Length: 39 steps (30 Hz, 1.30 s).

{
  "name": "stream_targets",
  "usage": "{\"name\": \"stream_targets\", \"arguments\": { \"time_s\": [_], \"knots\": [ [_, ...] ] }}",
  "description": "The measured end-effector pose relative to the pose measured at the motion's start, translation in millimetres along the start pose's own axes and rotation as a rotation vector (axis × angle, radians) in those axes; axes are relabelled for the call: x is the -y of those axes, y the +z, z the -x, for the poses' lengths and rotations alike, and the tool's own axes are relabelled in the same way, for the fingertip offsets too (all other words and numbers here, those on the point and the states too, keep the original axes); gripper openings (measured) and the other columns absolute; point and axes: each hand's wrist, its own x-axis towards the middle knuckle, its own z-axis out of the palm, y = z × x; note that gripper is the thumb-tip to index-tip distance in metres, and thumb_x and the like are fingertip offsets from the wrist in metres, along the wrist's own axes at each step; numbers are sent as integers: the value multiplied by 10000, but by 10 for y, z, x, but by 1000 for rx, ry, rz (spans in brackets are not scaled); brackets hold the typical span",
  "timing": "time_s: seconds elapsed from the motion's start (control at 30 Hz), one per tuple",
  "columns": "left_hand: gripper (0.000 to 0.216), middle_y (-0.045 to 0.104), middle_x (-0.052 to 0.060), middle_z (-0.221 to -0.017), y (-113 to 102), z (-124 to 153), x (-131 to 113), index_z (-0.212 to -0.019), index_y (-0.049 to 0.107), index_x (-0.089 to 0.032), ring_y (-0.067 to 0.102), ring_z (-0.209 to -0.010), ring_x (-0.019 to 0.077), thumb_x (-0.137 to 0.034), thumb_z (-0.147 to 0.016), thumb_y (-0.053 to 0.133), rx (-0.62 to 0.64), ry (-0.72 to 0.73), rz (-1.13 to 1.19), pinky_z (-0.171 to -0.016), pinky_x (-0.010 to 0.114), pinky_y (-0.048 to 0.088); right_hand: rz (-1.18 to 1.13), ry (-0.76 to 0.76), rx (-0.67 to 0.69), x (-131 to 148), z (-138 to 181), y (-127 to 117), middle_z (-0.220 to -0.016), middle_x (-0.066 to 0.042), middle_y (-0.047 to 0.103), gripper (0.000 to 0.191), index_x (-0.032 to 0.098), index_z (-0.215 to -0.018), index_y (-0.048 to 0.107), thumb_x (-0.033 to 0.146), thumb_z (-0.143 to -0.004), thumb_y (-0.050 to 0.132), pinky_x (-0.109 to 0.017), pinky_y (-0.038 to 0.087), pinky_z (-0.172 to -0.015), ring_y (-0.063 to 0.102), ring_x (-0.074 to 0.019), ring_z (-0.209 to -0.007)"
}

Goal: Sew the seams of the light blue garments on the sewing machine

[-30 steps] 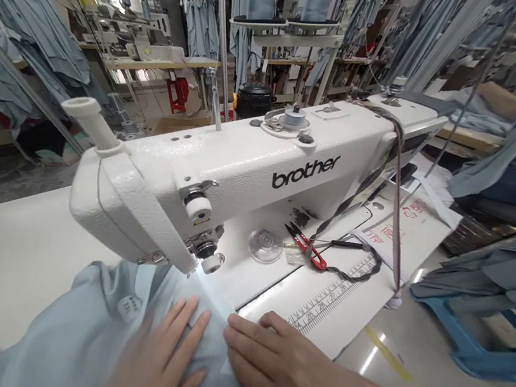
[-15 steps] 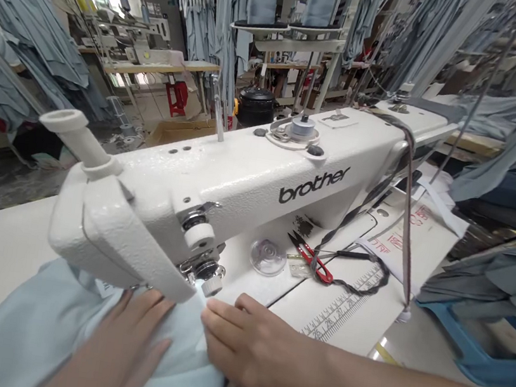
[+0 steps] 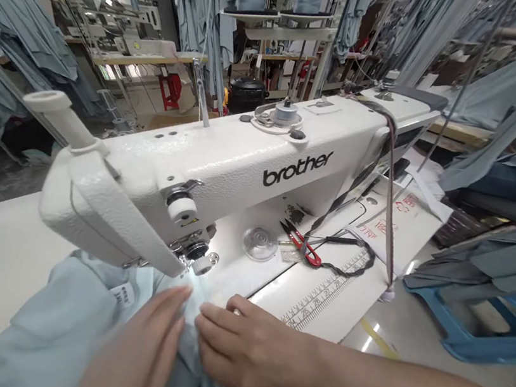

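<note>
A light blue garment (image 3: 63, 313) lies bunched beneath the head of a white sewing machine (image 3: 223, 169), with a small white label (image 3: 123, 295) on it. My left hand (image 3: 146, 338), blurred by motion, has its fingers drawn together on the cloth just in front of the needle area. Close beside it on the right, my right hand (image 3: 241, 345) is closed on the garment's edge, fingers curled and thumb on top. Between the two hands a fold of cloth runs up toward the presser foot, which the machine head mostly hides.
On the machine bed lie a clear plastic disc (image 3: 259, 244) and red thread snips (image 3: 301, 243) on a dark cord. A printed ruler scale (image 3: 319, 301) runs along the table's front. A blue stool (image 3: 475, 320) bearing stacked fabric stands at the right.
My left hand has moved right and its spread fingers have come together beside the right hand. The cloth has shifted, uncovering the label. The whole view has shifted slightly.
</note>
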Motion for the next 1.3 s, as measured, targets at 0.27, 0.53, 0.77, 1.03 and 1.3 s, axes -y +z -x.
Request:
{"name": "stream_targets", "arguments": {
  "time_s": [0.27,0.53,0.77,1.03,1.3],
  "knots": [
    [481,615,79,-1329,176,53,171,-1323,514,-117,642,-1147,202,-411,-966,380,31,216,-338,-857,315,589,-29,39,55,-18,77,-86,-1142,-174,605,272,83,-1050,579,118,-1022,311,-354,443,-837,523,-283,-1174],
    [537,554,88,-1401,174,93,184,-1354,501,-98,582,-1228,246,-445,-963,375,56,282,-382,-937,361,531,-81,93,82,45,158,-103,-1219,-188,578,281,93,-1066,573,122,-1014,298,-373,418,-927,459,-287,-1265],
    [532,563,71,-1392,222,102,270,-1351,512,-136,598,-1197,231,-472,-957,393,10,221,-382,-907,346,546,-69,112,76,1,97,-46,-1214,-190,569,271,99,-1033,565,85,-996,296,-380,408,-915,476,-284,-1232],
    [415,616,107,-1285,210,-31,437,-1319,518,-175,677,-1047,200,-229,-960,317,39,170,-293,-786,293,595,-98,122,109,-120,-96,6,-1071,-131,581,253,120,-943,555,89,-1001,311,-343,402,-819,510,-244,-1082],
    [577,610,91,-1336,234,151,235,-1461,335,-81,615,-1189,214,-365,-960,363,12,257,-355,-898,321,560,-86,133,95,-22,6,-42,-1111,-142,576,267,100,-958,574,80,-1007,313,-347,395,-837,494,-240,-1086]
  ]
}}
